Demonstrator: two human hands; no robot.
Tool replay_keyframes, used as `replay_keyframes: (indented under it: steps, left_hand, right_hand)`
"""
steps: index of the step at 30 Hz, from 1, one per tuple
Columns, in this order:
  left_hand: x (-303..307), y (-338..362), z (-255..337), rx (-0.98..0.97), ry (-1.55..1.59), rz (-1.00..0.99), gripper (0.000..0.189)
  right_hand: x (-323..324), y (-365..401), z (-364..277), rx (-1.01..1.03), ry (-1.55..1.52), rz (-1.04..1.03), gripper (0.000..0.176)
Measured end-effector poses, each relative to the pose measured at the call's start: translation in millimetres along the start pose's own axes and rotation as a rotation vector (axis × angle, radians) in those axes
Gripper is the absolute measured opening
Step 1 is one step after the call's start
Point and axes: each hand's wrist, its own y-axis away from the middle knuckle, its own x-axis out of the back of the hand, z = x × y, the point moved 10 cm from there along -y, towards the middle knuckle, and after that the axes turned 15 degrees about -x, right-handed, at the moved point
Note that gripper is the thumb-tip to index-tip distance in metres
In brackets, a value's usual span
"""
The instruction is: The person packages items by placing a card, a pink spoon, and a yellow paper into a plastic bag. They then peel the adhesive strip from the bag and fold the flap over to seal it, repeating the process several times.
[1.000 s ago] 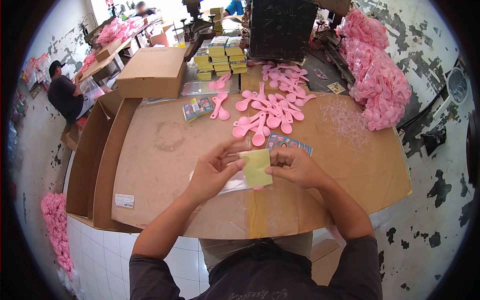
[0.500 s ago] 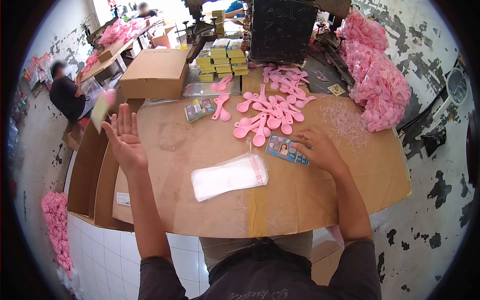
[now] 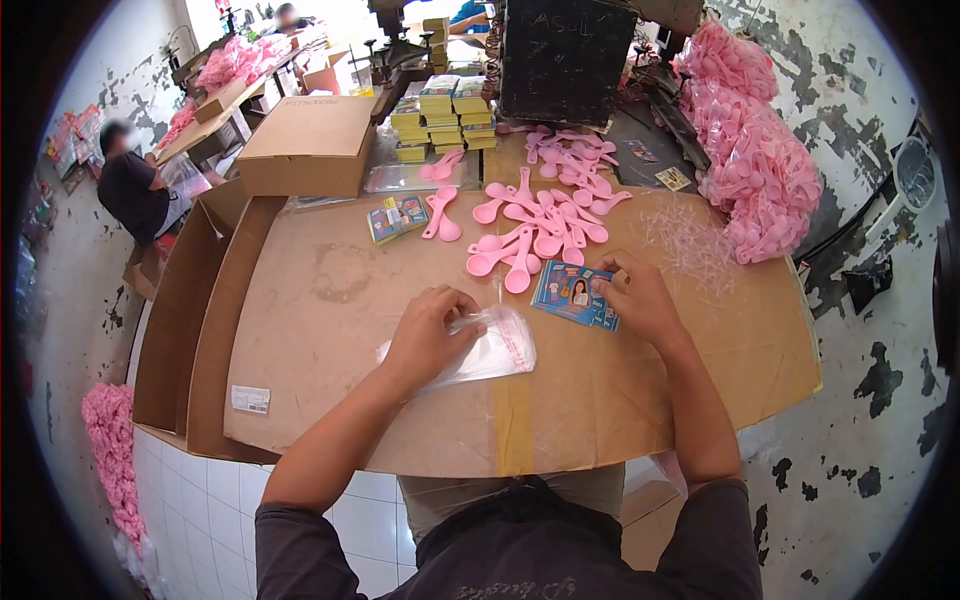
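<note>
My left hand (image 3: 440, 325) is on the stack of clear plastic bags (image 3: 490, 350), its fingers closed on the bags' upper edge. My right hand (image 3: 632, 295) pinches the right end of the blue printed cards (image 3: 568, 292), which lie fanned on the cardboard-covered table. Just behind the cards sits a pile of pink spoons (image 3: 545, 225). A pair of pink spoons (image 3: 442, 215) lies farther left, beside a small bundle of cards (image 3: 398, 218).
Behind stand a closed carton (image 3: 308, 145), stacked card bundles (image 3: 440, 105) and a black box (image 3: 565, 65). Bagged pink spoons (image 3: 755, 160) and thin clear strips (image 3: 690, 245) are right. An open carton (image 3: 205, 330) borders the left edge. A person (image 3: 135, 190) sits far left.
My left hand has come down from the left edge onto the bags; the pink and pale item near it in the air is gone. My right hand now grips the cards, which have shifted slightly.
</note>
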Motion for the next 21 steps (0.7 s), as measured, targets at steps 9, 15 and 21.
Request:
replay_keyframes:
  steps: [9,15,21]
  left_hand:
    - [-7.7,12.0,-21.8,0.259,0.336,0.007,0.015]
    - [8.9,6.2,-13.6,0.198,0.806,0.216,0.012]
    - [10.6,7.6,1.6,0.238,0.975,0.189,0.032]
  right_hand:
    - [-46.4,19.3,-11.4,-0.127,-0.768,-0.433,0.012]
    - [-88.0,46.0,-30.4,0.0,-0.487,-0.49,0.018]
    - [-53.6,25.6,-19.4,-0.093,-0.728,-0.269,0.023]
